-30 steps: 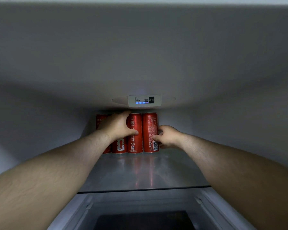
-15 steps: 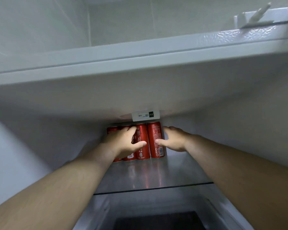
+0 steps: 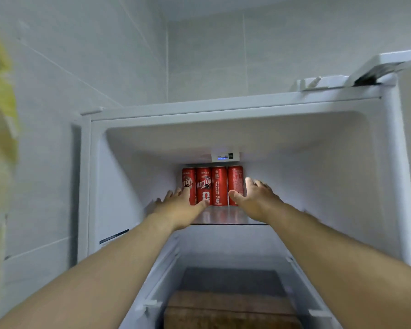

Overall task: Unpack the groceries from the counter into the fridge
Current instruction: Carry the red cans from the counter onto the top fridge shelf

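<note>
Head view: four glossy red cylindrical cans (image 3: 212, 185) upright on glass shelf (image 3: 233, 217), left hand (image 3: 183, 207) and right hand (image 3: 254, 198) loose-fingered, empty.

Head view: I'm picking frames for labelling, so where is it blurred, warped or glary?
Head view: the yellow shape at the left edge is smeared beyond recognition. Head view: the wide lens splays the fridge walls outward. Head view: the glass shelf shows a red sheen from the red cans, whose print stays sharp; left hand and right hand look slightly soft.
</note>
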